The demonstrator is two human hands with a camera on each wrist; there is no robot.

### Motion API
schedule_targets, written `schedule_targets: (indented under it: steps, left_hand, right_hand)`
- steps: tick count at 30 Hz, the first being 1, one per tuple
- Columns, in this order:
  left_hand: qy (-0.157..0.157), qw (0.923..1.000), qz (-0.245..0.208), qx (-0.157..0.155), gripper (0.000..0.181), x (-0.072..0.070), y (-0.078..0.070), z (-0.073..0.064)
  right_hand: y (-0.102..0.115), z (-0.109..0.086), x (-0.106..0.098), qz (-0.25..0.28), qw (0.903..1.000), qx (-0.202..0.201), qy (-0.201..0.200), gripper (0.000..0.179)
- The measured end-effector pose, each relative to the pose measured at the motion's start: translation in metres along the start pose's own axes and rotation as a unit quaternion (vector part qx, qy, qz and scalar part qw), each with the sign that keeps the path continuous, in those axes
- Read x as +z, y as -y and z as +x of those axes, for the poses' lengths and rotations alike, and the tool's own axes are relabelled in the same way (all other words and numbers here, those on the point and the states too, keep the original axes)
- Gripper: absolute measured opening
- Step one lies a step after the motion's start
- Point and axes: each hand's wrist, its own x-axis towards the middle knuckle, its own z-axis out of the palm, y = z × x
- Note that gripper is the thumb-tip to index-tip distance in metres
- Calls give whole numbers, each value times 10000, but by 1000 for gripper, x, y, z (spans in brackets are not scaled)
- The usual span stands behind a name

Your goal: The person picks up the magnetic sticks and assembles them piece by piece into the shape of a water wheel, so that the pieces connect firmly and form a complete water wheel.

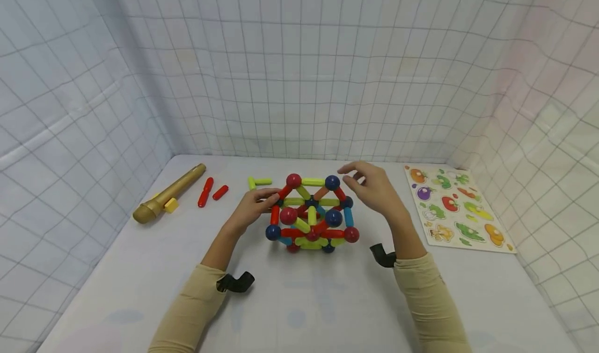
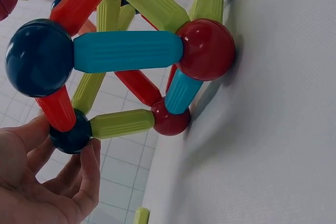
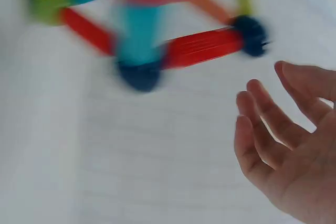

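A frame built of magnetic rods and balls (image 1: 312, 215) stands on the table in the head view, its rods red, yellow-green, blue and orange. My left hand (image 1: 251, 207) is at its left side. The left wrist view shows that hand's thumb and fingertips pinching a dark blue ball (image 2: 71, 139) at a corner of the frame. My right hand (image 1: 373, 186) is raised just off the upper right corner, near the dark blue top ball (image 1: 333, 182). In the right wrist view, the right fingers (image 3: 262, 106) are loosely bent, apart from the frame, with nothing between them.
Loose red rods (image 1: 206, 192) and yellow-green rods (image 1: 260, 182) lie beyond the left hand. A gold microphone-shaped object (image 1: 170, 193) with a yellow block (image 1: 171, 205) is at the far left. On the right lies a vegetable puzzle board (image 1: 456, 207). Gridded cloth walls (image 1: 299, 82) surround the table.
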Motion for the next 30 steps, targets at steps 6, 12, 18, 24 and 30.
schedule_targets:
  steps: [6, 12, 18, 24, 30]
  left_hand:
    - [21, 10000, -18, -93, 49, 4, 6, -2]
    - [-412, 9803, 1932, 30, 36, -19, 12, 4]
    - [-1611, 8735, 4554, -610, 27, -63, 36, 26]
    - [-1316, 8544, 4911, -1078, 24, -86, 53, 29]
    - [-941, 8817, 4492, -1095, 38, -83, 30, 20]
  right_hand:
    - [-65, -16, 29, 784, 9839, 1324, 907, 39]
    - [-73, -28, 37, 1021, 9830, 1350, 712, 35]
    - [-72, -22, 36, 971, 9841, 1321, 678, 34]
    - [-69, -15, 37, 945, 9830, 1306, 878, 35]
    - [-69, -10, 32, 877, 9858, 1184, 805, 34]
